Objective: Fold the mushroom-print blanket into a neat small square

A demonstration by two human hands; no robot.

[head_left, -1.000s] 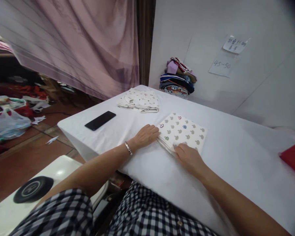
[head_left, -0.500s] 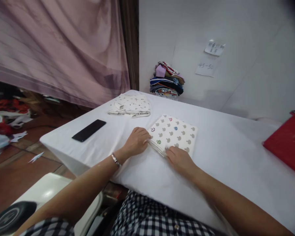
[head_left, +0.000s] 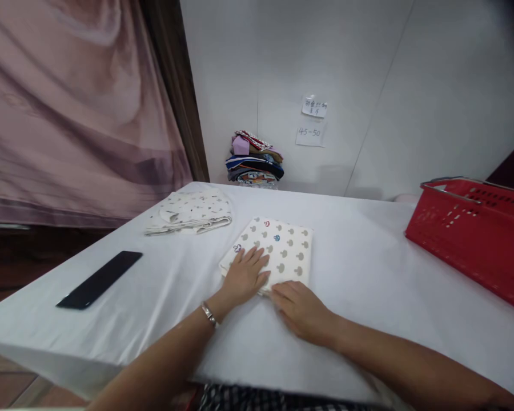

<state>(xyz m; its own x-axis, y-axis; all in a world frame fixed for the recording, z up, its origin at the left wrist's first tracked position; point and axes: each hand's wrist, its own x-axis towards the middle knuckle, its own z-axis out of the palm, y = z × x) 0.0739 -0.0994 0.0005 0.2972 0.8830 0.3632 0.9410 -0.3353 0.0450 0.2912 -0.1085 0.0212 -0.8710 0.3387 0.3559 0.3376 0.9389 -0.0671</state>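
Note:
A folded white cloth with grey mushroom-like prints [head_left: 289,249] lies on the white-covered table [head_left: 351,274]. My left hand [head_left: 244,278], with a silver bracelet at the wrist, rests flat on the cloth's left front part, fingers spread. At the cloth's front corner my right hand [head_left: 297,308] has its fingers curled on the edge; the fingertips are partly hidden. Another folded white cloth with small prints [head_left: 197,208] sits farther back to the left.
A flat black object [head_left: 100,279] lies on the table's left side. At the right stands a red basket [head_left: 475,234] with metal handles. Stacked folded clothes [head_left: 256,162] are by the back wall, left of paper notes [head_left: 310,134]. A pink curtain [head_left: 68,114] hangs at the left.
My left hand has gone from gripping the cloth's left edge to lying spread on top. My right hand stays at the front edge. The view has turned right, showing more of the red basket.

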